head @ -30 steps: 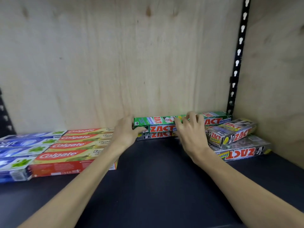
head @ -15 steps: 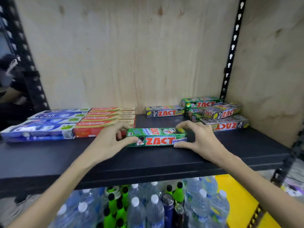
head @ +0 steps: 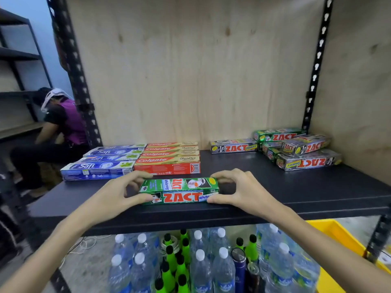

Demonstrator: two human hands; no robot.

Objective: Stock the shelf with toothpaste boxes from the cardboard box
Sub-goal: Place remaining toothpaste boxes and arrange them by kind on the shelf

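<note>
Toothpaste box [head: 179, 191] lies crosswise along shelf [head: 296, 193] edge.

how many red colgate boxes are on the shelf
4, side by side in one row at the shelf's middle-left: front red Colgate box, second, third, rear against the plywood back. More could hide underneath.

Plywood back wall [head: 190, 81], black slotted uprights [head: 317, 60], grey floor [head: 88, 263], 2nd rack [head: 19, 56] left.

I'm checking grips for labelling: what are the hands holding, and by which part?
Both hold the green Zact Whitening toothpaste box: left hand pinches its left end, right hand its right end.
</note>
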